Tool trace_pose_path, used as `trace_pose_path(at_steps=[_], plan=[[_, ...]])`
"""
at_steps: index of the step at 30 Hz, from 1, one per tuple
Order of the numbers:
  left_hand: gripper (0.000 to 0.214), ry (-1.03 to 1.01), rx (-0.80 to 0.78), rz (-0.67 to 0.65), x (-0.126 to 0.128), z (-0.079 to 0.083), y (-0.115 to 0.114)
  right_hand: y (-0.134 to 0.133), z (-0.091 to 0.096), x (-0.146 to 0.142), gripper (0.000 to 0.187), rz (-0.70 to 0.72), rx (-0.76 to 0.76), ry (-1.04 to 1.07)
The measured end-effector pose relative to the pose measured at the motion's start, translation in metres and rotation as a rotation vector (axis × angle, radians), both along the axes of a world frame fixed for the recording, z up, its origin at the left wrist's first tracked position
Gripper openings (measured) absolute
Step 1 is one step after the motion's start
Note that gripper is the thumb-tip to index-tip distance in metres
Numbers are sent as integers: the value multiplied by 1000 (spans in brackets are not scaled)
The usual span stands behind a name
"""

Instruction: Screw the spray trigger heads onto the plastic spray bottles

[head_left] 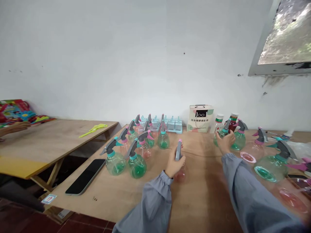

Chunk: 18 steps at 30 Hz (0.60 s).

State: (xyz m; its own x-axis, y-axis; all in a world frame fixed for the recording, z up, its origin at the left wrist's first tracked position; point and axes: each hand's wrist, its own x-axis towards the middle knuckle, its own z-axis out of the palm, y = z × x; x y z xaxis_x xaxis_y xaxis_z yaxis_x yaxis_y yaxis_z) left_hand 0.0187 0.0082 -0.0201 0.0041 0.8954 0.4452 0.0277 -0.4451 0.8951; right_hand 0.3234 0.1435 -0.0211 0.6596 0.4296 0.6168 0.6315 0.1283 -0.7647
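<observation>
My left hand point(175, 160) is closed around the neck of a pink spray bottle point(180, 175) with a grey trigger head, near the middle of the table. Farther back on the right, my right hand point(226, 141) is wrapped around the neck of a green spray bottle point(217, 141); its grey head shows above the fingers, and the hand hides part of it. Just right of that hand stands another green spray bottle point(239, 139) with a pink collar. A pink spray bottle point(254, 149) and a larger green one point(273, 168) are beside my right sleeve.
Several green and pink spray bottles point(137, 166) are grouped at left. A black phone point(85, 176) lies by the left edge. Behind are light-blue moulds point(175, 125), a paper bag point(199, 119) and capped bottles point(219, 120). Another person's hand point(13, 128) is over the neighbouring table point(60, 139).
</observation>
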Motion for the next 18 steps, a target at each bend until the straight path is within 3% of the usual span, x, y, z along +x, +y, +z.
trace_pose_path(at_steps=[5, 11, 16, 18], plan=[[31, -99, -53, -143, -8, 11, -1, 6, -7, 6, 78, -39, -123, 27], [34, -240, -257, -270, -16, 15, -4, -22, -32, -13, 67, -5, -128, -51], [39, -315, -324, -302, -18, 21, -9, -74, -54, -37, 76, 286, 54, -51], [40, -352, -323, -327, -18, 23, -10, -97, -62, -47, 77, 376, 46, 1]])
